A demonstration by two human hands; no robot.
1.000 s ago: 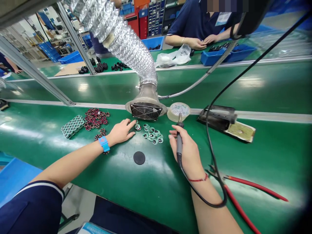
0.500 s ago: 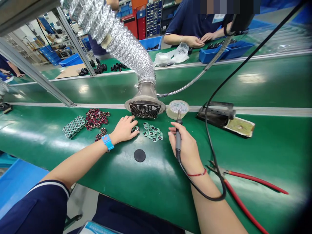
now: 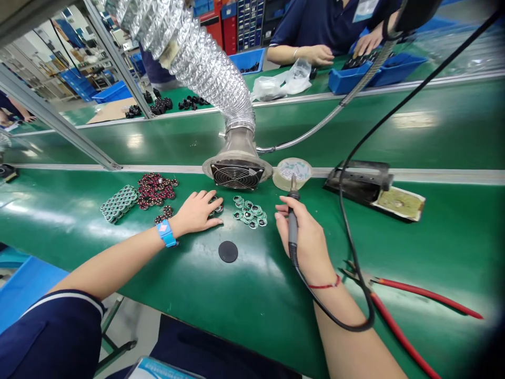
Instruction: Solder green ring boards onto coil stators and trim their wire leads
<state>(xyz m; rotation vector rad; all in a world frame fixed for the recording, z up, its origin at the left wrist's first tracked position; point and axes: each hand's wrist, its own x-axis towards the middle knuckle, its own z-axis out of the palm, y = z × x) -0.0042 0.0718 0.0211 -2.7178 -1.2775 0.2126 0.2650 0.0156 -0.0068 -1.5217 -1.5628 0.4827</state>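
Small round parts (image 3: 216, 205) lie partly under the fingers of my left hand (image 3: 195, 213), which rests on the green bench with its fingers spread. My right hand (image 3: 305, 234) grips the grey handle of a soldering iron (image 3: 292, 226), its tip end pointing away from me near a roll of clear tape (image 3: 291, 173). Between my hands is a loose pile of green-rimmed round parts (image 3: 250, 211). A black disc (image 3: 228, 251) lies flat nearer to me. Left of my left hand are reddish round parts (image 3: 153, 189) and a neat block of green ones (image 3: 119, 203).
A fan-fronted extractor hood (image 3: 236, 175) hangs from a silver duct (image 3: 213, 68). On the right are an iron stand (image 3: 359, 179) with a sponge (image 3: 400, 203) and red-handled pliers (image 3: 426, 296). The iron's black cable (image 3: 342, 205) loops over my right forearm. A co-worker sits opposite.
My left hand has shifted slightly left, with its fingers over the round parts. My right hand still holds the iron. The co-worker's hands have moved apart, one reaching to a blue bin.
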